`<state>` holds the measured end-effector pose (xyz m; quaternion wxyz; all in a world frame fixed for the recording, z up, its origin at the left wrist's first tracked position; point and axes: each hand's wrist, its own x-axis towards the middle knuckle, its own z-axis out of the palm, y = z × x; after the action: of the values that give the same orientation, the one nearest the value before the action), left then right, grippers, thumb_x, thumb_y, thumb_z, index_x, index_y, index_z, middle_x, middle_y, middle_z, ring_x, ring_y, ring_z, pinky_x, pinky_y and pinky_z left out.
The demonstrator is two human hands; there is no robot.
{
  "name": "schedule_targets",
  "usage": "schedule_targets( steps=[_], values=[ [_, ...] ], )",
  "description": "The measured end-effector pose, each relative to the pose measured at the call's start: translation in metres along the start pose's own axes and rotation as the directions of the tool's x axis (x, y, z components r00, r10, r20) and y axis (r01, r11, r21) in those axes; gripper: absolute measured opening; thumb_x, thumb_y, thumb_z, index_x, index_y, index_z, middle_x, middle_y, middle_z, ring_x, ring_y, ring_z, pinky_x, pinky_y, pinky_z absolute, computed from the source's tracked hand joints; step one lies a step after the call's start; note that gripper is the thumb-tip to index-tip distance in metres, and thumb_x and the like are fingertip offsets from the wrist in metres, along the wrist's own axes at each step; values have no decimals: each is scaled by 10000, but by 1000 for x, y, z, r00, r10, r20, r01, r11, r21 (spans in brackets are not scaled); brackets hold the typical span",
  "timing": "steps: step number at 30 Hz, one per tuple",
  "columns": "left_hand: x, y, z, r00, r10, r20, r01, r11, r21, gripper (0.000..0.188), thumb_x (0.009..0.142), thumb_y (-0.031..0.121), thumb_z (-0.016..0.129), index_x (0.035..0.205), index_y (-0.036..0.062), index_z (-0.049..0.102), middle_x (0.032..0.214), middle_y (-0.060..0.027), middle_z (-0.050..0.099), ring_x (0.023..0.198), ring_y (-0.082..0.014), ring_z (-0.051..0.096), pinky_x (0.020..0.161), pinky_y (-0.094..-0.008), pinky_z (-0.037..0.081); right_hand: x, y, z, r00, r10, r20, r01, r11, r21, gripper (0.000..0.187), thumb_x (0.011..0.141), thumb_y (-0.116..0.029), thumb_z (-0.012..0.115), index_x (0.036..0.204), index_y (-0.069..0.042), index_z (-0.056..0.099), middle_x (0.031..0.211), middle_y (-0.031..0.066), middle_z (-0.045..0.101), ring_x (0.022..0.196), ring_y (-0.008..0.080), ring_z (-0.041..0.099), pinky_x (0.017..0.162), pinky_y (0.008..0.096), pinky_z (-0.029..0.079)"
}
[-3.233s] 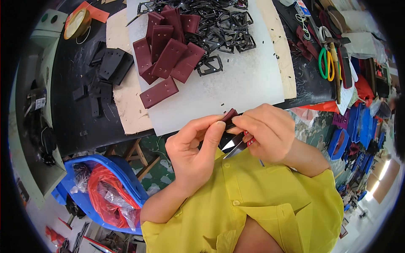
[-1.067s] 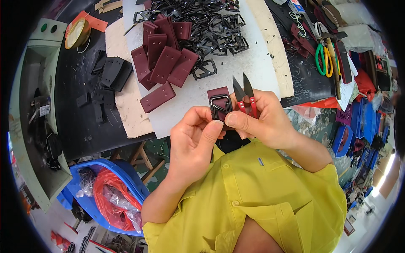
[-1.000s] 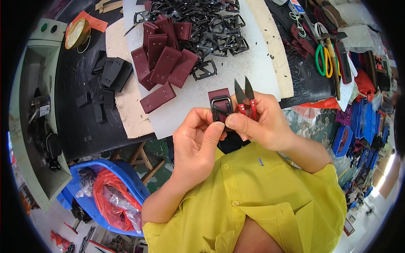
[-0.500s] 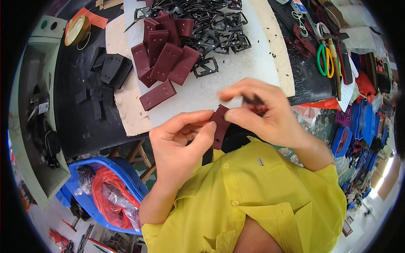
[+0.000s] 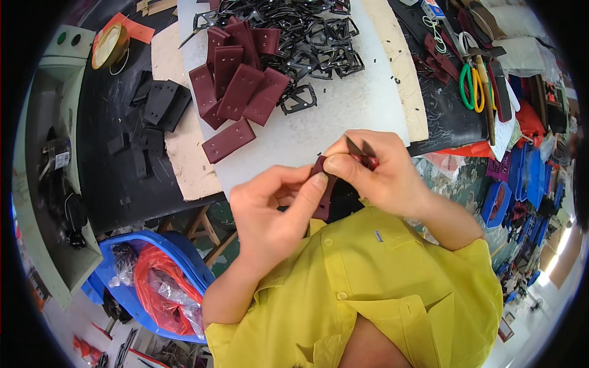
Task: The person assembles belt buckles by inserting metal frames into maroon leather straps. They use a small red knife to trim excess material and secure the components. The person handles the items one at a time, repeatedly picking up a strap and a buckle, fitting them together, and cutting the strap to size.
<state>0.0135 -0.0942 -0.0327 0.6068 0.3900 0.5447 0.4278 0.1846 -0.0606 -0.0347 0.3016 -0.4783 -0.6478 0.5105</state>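
Observation:
Near the table's front edge, my left hand (image 5: pixel 270 211) pinches a maroon leather-like piece (image 5: pixel 323 205) between thumb and fingers. My right hand (image 5: pixel 386 178) closes its thumb and index finger on the upper end of the same piece. Tucked in the right hand's fingers is a small pair of dark-bladed snips (image 5: pixel 361 150) with a bit of red, blades pointing up and away. Beyond the hands lies one maroon piece (image 5: pixel 229 141) with small holes. A pile of similar pieces (image 5: pixel 242 89) rests behind it, beside many black metal buckles (image 5: pixel 307 43).
A white sheet (image 5: pixel 362 104) covers the table's middle. Black pieces (image 5: pixel 165 104) lie at left, near a round container (image 5: pixel 111 46). Scissors with green and yellow handles (image 5: pixel 472 89) lie at right. A blue tub (image 5: pixel 153 239) with bags stands below, left of me.
My right fingers have come down onto the piece's upper end, and the snips' blades now show clearly. My left hand has shifted slightly right.

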Motion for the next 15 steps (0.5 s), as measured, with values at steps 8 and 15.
schedule_targets(
  steps=[8,15],
  values=[
    [9,2,-19,990,-134,47,141,969,-205,68,782,-47,623,847,-63,617,751,-137,650,587,-161,635,525,-258,540,3,-15,-27,789,-572,223,584,587,-561,380,589,-143,760,945,-59,658,754,19,572,592,152,536,457,253,438],
    [8,11,-20,987,-143,71,153,974,-168,53,775,-52,626,826,-65,616,733,-134,648,588,-151,637,519,-242,531,6,-14,-29,784,-584,212,592,598,-540,387,597,-119,756,972,-77,666,727,13,580,549,143,510,436,245,396]
  ],
)
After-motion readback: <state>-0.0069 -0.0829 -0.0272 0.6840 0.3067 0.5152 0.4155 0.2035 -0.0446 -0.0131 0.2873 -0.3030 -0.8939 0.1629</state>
